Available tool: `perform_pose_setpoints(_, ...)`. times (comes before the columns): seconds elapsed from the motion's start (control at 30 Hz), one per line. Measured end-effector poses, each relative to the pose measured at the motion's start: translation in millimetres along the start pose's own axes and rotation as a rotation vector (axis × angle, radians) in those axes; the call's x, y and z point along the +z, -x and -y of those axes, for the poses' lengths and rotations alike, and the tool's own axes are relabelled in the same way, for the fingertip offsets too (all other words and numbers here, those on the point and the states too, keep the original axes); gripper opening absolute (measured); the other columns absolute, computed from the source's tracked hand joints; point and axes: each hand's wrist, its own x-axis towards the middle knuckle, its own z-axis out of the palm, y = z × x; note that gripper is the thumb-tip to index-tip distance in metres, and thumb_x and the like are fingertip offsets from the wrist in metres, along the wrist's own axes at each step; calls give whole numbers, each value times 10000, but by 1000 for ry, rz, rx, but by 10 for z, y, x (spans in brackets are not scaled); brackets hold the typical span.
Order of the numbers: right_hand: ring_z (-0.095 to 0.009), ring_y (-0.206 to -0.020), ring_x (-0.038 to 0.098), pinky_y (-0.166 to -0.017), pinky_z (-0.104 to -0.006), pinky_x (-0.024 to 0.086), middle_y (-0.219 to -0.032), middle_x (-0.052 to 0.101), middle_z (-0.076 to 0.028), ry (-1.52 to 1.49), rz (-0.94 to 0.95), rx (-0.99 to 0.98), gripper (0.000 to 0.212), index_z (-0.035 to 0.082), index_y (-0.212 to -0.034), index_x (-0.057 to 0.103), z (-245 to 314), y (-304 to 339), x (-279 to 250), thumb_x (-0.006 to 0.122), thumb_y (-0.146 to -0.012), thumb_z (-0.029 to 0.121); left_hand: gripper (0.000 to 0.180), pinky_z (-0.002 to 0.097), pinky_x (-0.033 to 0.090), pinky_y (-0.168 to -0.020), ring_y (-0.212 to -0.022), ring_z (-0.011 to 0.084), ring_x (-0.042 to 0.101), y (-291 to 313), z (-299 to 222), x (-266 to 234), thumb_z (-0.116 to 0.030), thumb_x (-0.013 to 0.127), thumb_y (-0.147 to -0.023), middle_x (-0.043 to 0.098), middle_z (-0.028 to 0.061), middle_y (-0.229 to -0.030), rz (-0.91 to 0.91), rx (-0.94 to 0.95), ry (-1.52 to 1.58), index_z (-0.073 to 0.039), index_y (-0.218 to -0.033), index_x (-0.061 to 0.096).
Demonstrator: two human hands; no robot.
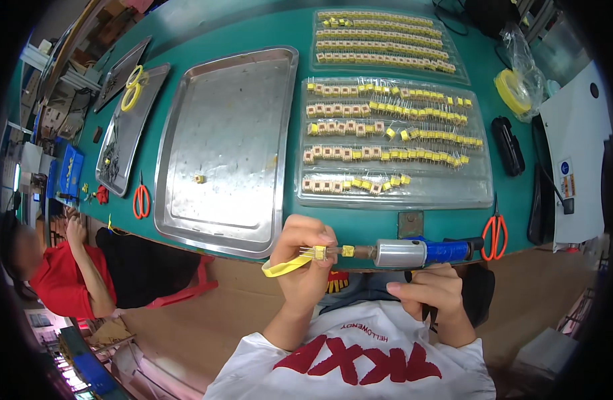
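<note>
My left hand point(301, 263) is closed around a small pinned coil bobbin point(320, 253) wrapped in yellow, at the tip of a spindle. A loop of yellow tape point(284, 267) hangs from these fingers. Another small yellow-wrapped piece point(348, 251) sits further along the shaft. The shaft runs into a silver cylindrical motor tool point(401, 253) whose right part is bound in blue tape, lying at the table's near edge. Just below the tool, my right hand point(434, 291) has its fingers curled in; what they hold, if anything, is hidden.
A metal tray point(220, 223) holds one small coil piece point(199, 179). Two clear plastic trays, the nearer point(393, 200) and the farther point(386, 75), carry rows of coils. Orange scissors point(496, 239) lie at right, another pair point(141, 201) at left. A co-worker in red point(70, 280) sits at left.
</note>
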Motion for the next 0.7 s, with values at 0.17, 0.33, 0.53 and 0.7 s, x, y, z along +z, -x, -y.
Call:
perform_pose_setpoints(0.17, -124, -380, 413, -464, -222, 339, -467, 396, 18, 8, 59, -28, 389, 75, -939, 674, 16, -5, -61, 606, -595, -93, 144, 247, 443, -600, -688, 123, 519, -20, 49, 36, -105, 638, -860, 463, 76, -918, -19, 114, -169, -27, -928, 537)
perform_pose_setpoints(0.33, -133, -379, 431, -442, -230, 341, -463, 397, 3, -42, -12, 1, 342, 62, -950, 673, 12, -33, -17, 594, -655, -92, 155, 227, 437, -671, -741, 116, 514, 17, 19, 92, -92, 659, -841, 511, 81, -929, -2, 31, -206, -29, -949, 567)
perform_pose_setpoints(0.53, -149, -381, 427, -430, -239, 336, -473, 425, -11, -51, 28, -9, 320, 56, -940, 677, 82, -262, 227, 630, -656, -85, 181, 215, 435, -690, -763, 109, 520, -11, 2, 97, -60, 664, -832, 543, 84, -925, 49, -64, -13, -16, -978, 565)
perform_pose_setpoints(0.7, -150, -393, 440, -424, -251, 340, -487, 452, -12, -32, 139, -74, 354, 64, -985, 670, 209, -458, 288, 635, -663, -80, 229, 226, 449, -708, -796, 107, 535, 6, -34, 56, -36, 639, -846, 518, 90, -985, 99, -66, 45, -8, -1054, 548)
